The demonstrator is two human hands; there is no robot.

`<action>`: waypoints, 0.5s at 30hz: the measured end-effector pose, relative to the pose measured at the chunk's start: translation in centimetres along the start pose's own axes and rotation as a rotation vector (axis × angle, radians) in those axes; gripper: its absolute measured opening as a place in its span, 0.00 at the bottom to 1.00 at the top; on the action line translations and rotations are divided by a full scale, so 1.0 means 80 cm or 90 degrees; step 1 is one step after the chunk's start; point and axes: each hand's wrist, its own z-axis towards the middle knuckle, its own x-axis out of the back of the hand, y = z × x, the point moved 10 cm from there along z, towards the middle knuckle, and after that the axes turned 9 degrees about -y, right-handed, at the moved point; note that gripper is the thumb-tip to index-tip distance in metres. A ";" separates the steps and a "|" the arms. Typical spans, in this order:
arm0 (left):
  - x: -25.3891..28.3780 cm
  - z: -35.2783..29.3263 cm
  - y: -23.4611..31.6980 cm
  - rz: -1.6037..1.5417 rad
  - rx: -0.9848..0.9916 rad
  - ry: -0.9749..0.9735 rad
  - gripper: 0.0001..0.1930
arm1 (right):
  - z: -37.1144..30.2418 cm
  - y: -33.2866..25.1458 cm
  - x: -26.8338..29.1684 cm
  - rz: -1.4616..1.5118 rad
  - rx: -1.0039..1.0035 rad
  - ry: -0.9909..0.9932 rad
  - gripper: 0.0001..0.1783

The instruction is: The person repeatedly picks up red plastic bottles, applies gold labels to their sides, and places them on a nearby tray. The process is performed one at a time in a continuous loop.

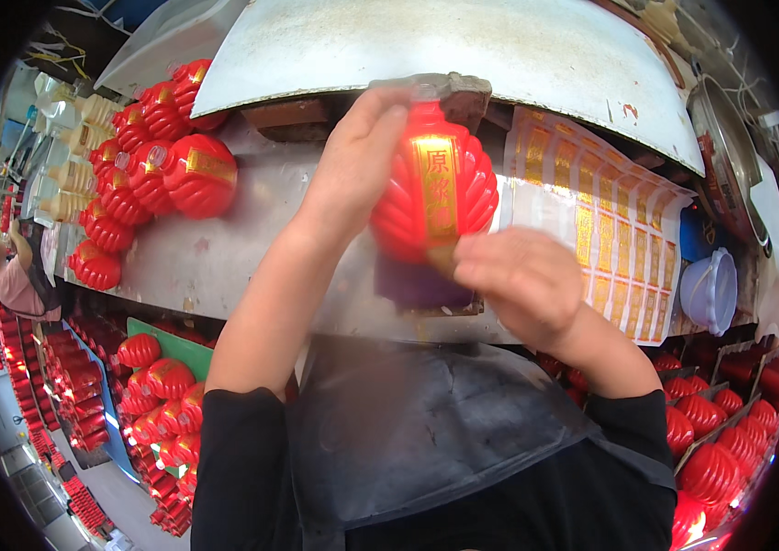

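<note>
A red, shell-ribbed bottle (476,188) with a clear neck stands out at the middle of the work table, over a dark purple block (421,285). Down its front runs a gold label (438,179) with red characters. My left hand (362,147) grips the bottle at its upper left side, fingers up by the neck. At the bottle's lower right, my right hand (527,280) is close against the label's bottom end; motion smears its fingers, so their hold cannot be made out.
Several red bottles (201,179) lie at the table's left. Sheets of gold labels (605,234) are spread on the right, beside a pale bucket (709,292). A white board (444,50) overhangs the back. Crated red bottles (711,473) flank me; a person (17,275) is far left.
</note>
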 end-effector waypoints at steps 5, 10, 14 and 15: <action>-0.003 0.000 0.009 0.043 -0.023 0.005 0.15 | 0.025 -0.034 -0.021 -0.124 0.101 -0.039 0.12; -0.011 -0.020 0.018 0.094 -0.076 0.003 0.16 | 0.033 -0.028 -0.009 -0.026 0.065 0.000 0.18; -0.022 -0.034 0.022 0.134 -0.093 0.001 0.16 | 0.057 0.054 0.030 -0.059 -0.177 0.061 0.24; -0.022 -0.035 0.025 0.150 -0.101 0.006 0.16 | 0.065 0.058 0.039 -0.054 -0.166 0.096 0.23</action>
